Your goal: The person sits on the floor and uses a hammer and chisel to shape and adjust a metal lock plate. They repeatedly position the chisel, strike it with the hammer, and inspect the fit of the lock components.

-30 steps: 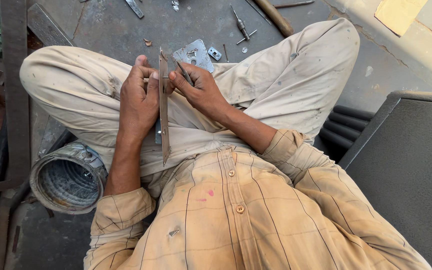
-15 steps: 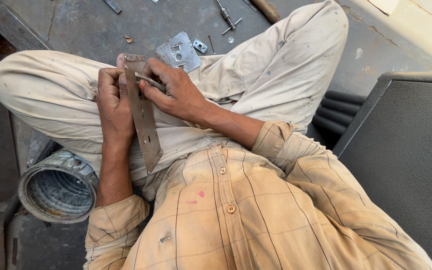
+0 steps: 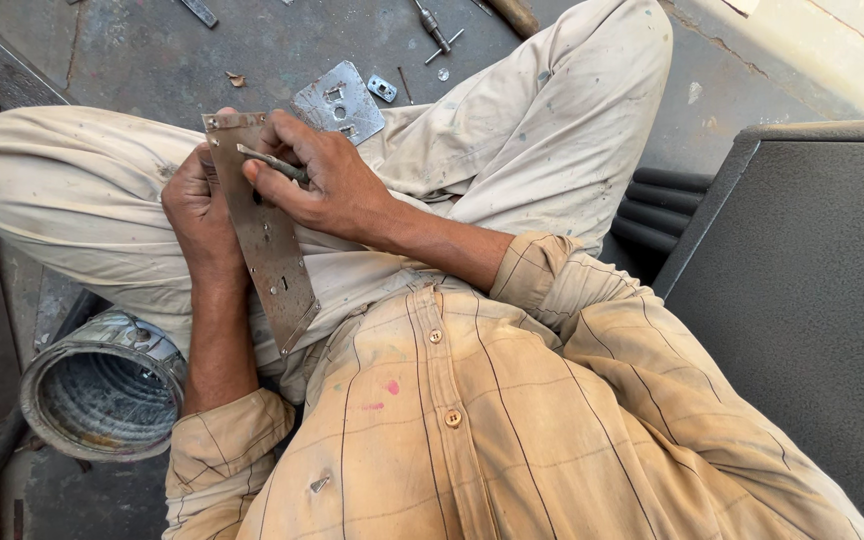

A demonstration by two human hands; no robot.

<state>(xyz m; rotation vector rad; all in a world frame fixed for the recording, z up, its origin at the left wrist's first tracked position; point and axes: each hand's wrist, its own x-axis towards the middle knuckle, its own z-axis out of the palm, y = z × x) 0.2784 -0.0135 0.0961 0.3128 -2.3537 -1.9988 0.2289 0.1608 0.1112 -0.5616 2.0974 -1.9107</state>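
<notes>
I sit cross-legged on the floor in a checked tan shirt and pale trousers. My left hand (image 3: 197, 205) grips a long, narrow metal plate (image 3: 270, 250) with small holes, holding it tilted over my lap. My right hand (image 3: 322, 180) is closed around a thin metal tool (image 3: 270, 160), its tip pressed against the upper part of the plate. Both hands meet at the plate's top end.
A silvery cut-out metal plate (image 3: 340, 100) and a small bracket (image 3: 382, 88) lie on the floor past my knees, with a screwdriver (image 3: 434, 24) beyond. A corrugated metal duct (image 3: 102, 385) lies at my left. A dark grey panel (image 3: 812, 300) stands at the right.
The long plate has turned from edge-on to showing its flat face, and its top has tilted left. My right hand has shifted the tool onto the plate's upper part.
</notes>
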